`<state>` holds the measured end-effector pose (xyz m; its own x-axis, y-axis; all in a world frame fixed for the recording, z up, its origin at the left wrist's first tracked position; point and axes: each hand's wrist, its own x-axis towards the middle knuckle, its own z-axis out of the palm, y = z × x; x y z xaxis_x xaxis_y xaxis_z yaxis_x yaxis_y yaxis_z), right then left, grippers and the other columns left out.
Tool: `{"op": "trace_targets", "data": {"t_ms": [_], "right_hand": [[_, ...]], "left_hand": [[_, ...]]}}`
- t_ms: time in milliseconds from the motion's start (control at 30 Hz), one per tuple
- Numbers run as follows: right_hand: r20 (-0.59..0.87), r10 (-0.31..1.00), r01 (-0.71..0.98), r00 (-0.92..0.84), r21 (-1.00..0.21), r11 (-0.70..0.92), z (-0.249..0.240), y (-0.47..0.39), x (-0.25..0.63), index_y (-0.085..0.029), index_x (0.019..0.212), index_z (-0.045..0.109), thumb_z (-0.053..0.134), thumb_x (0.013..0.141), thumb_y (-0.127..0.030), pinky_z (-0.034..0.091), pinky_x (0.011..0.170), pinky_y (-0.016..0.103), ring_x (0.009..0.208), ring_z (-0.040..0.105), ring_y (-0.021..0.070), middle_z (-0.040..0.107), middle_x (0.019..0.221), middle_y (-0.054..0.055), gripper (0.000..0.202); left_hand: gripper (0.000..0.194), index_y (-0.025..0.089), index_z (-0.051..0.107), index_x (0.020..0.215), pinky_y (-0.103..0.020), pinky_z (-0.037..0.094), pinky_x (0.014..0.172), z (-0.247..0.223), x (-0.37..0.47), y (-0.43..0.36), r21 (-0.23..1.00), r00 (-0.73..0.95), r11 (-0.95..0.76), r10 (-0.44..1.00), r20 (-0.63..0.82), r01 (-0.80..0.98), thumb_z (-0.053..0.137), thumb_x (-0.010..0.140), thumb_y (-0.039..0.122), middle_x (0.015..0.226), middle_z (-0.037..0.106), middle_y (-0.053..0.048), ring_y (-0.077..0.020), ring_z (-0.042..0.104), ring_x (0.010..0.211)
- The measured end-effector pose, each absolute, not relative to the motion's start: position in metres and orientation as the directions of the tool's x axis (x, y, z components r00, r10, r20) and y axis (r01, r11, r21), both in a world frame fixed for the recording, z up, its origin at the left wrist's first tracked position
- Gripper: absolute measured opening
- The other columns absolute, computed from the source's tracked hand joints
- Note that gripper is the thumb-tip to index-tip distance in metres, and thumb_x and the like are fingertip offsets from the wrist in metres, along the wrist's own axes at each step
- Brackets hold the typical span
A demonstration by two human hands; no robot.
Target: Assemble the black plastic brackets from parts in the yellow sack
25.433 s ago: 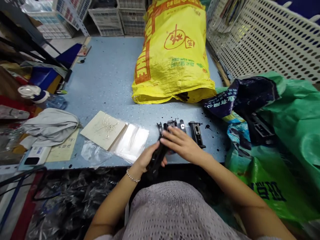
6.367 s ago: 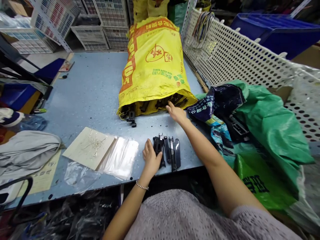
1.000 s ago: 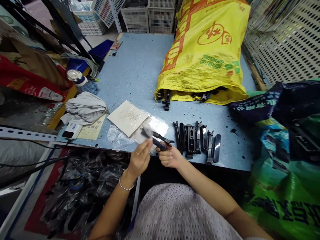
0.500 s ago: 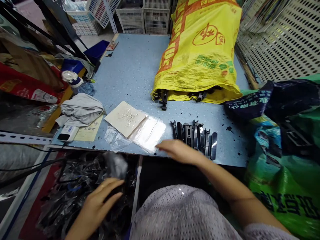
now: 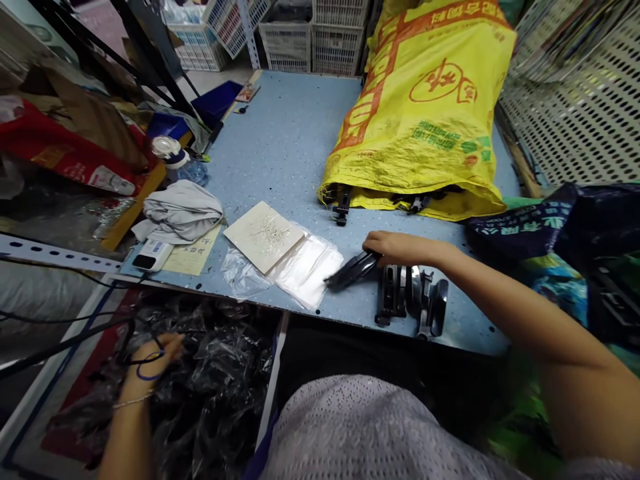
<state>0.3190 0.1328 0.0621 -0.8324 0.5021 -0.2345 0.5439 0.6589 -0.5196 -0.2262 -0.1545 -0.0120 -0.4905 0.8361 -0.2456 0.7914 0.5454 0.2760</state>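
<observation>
My right hand reaches over the blue table and grips a long black plastic part, which is blurred and points left toward the clear bags. Just right of it lies a row of several similar black parts near the table's front edge. My left hand is low at the left, below the table, its fingers buried in a heap of crumpled clear plastic bags. A thin blue loop lies across that hand. Whether it grips a bag is hidden.
A big yellow woven sack lies across the table, black parts spilling from its mouth. A beige card with small metal pieces, grey cloth, white device and bottle sit left. Dark and green bags and a white perforated basket crowd the right.
My right hand has moved from the table edge up to the row and now holds a black part. My left hand has gone further left and deeper into the bag heap.
</observation>
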Motion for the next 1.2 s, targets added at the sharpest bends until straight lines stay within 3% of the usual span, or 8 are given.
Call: {"op": "trace_targets", "data": {"t_ms": [67, 133, 233, 433, 600, 800, 1033, 1200], "right_hand": [[-0.192, 0.586, 0.567, -0.787, -0.598, 0.566, 0.068, 0.124, 0.327, -0.019, 0.115, 0.065, 0.07, 0.079, -0.032, 0.049, 0.089, 0.04, 0.099, 0.061, 0.0264, 0.061, 0.111, 0.012, 0.038], [-0.131, 0.698, 0.545, -0.704, -0.729, 0.413, 0.066, 0.109, 0.325, -0.02, 0.122, 0.062, 0.07, 0.079, -0.041, 0.045, 0.097, 0.043, 0.106, 0.058, 0.0274, 0.059, 0.112, 0.011, 0.048], [-0.163, 0.828, 0.307, -0.537, -0.951, 0.012, 0.048, 0.078, 0.307, -0.021, 0.125, 0.062, 0.069, 0.081, -0.047, 0.043, 0.103, 0.044, 0.112, 0.057, 0.0268, 0.061, 0.117, 0.009, 0.051], [-0.336, 0.756, -0.337, -0.562, -0.742, -0.58, 0.023, 0.021, 0.268, -0.017, 0.108, 0.067, 0.078, 0.075, -0.036, 0.05, 0.098, 0.037, 0.1, 0.067, 0.0204, 0.068, 0.115, 0.01, 0.04], [-0.329, 0.694, -0.409, -0.641, -0.619, -0.671, 0.014, 0.014, 0.226, -0.013, 0.107, 0.066, 0.08, 0.073, -0.035, 0.052, 0.093, 0.034, 0.097, 0.069, 0.0202, 0.069, 0.116, 0.014, 0.042], [-0.328, 0.809, -0.405, -0.489, -0.736, -0.543, 0.007, 0.009, 0.213, -0.018, 0.104, 0.065, 0.079, 0.074, -0.027, 0.055, 0.082, 0.03, 0.091, 0.069, 0.0171, 0.071, 0.109, 0.008, 0.034], [-0.298, 0.735, -0.44, -0.609, -0.644, -0.626, 0.004, 0.008, 0.209, -0.017, 0.113, 0.064, 0.076, 0.077, -0.035, 0.055, 0.081, 0.029, 0.093, 0.07, 0.0195, 0.064, 0.126, 0.012, 0.042], [-0.346, 0.769, -0.388, -0.537, -0.708, -0.59, -0.01, 0.014, 0.196, -0.018, 0.105, 0.064, 0.081, 0.072, -0.033, 0.055, 0.079, 0.029, 0.088, 0.068, 0.0177, 0.069, 0.101, 0.006, 0.04]], "left_hand": [[0.049, 0.022, 0.072, 0.085, -0.03, 0.056, 0.058, -0.007, -0.144, -0.122, 0.513, -0.364, 0.483, 0.875, -0.32, 0.71, 0.049, 0.082, 0.066, 0.073, 0.076, 0.0, -0.0201, 0.069, 0.063], [0.04, 0.021, 0.071, 0.105, -0.034, 0.058, 0.077, -0.006, -0.058, -0.089, 0.668, -0.135, 0.164, 0.986, -0.095, 0.726, 0.048, 0.092, 0.049, 0.1, 0.075, -0.007, -0.0216, 0.07, 0.086], [0.025, 0.016, 0.069, 0.108, -0.043, 0.052, 0.093, -0.012, 0.035, -0.041, 0.556, 0.097, -0.187, 0.978, 0.187, 0.81, 0.058, 0.09, 0.029, 0.118, 0.066, -0.017, -0.0282, 0.062, 0.106], [0.019, 0.015, 0.06, 0.067, -0.029, 0.049, 0.067, -0.03, 0.031, 0.014, 0.873, -0.092, 0.064, 0.996, -0.022, 0.484, 0.074, 0.075, 0.026, 0.075, 0.06, -0.004, -0.0165, 0.058, 0.071], [0.018, 0.016, 0.062, 0.082, -0.026, 0.047, 0.062, -0.022, 0.003, 0.012, 0.976, -0.03, 0.204, 0.979, -0.202, 0.076, 0.069, 0.076, 0.031, 0.07, 0.062, 0.0, -0.0132, 0.058, 0.063], [0.027, 0.017, 0.071, 0.09, -0.043, 0.045, 0.099, -0.002, -0.009, 0.006, 0.746, 0.118, -0.143, 0.989, 0.087, 0.651, 0.049, 0.079, 0.005, 0.1, 0.07, -0.01, -0.0244, 0.062, 0.102], [0.022, 0.017, 0.063, 0.105, -0.033, 0.055, 0.083, 0.001, -0.003, 0.007, 0.943, 0.047, -0.064, 0.998, 0.051, 0.327, 0.054, 0.085, 0.017, 0.104, 0.069, -0.008, -0.0175, 0.066, 0.089], [0.035, 0.016, 0.069, 0.099, -0.044, 0.048, 0.101, 0.01, -0.001, -0.005, 0.658, 0.161, -0.217, 0.976, 0.145, 0.721, 0.042, 0.081, 0.0, 0.112, 0.066, -0.012, -0.0252, 0.062, 0.109]]}}
